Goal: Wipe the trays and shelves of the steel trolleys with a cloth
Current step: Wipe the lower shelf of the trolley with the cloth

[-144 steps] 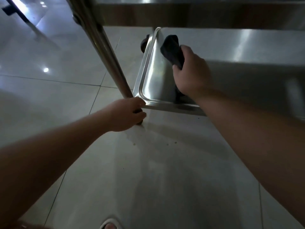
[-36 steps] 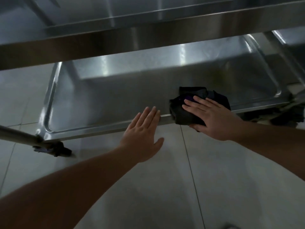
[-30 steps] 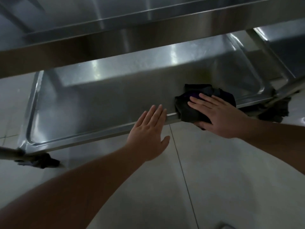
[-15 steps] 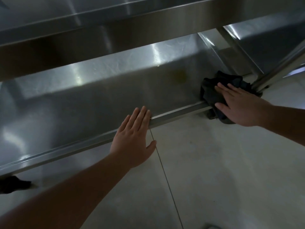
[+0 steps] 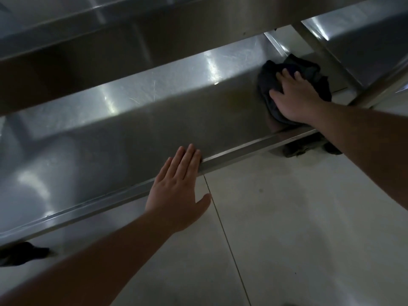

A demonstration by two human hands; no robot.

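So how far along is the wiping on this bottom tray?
Nothing can be called done from this view; the steel shows no clear wiped or unwiped areas. In hand: the right hand presses the cloth into the bottom tray's right end, while the left hand rests flat on its front rim. Probably left: the rest of that tray, the shelf above and the neighbouring trolley.

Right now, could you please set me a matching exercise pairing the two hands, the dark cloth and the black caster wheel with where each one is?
Things:
1. left hand
2. right hand
3. dark crumpled cloth
4. black caster wheel

Places:
A. inside the steel tray's right end
B. flat on the tray's front rim
C. on the floor, lower left
D. pressing on the cloth

Pairs: 1-B, 2-D, 3-A, 4-C
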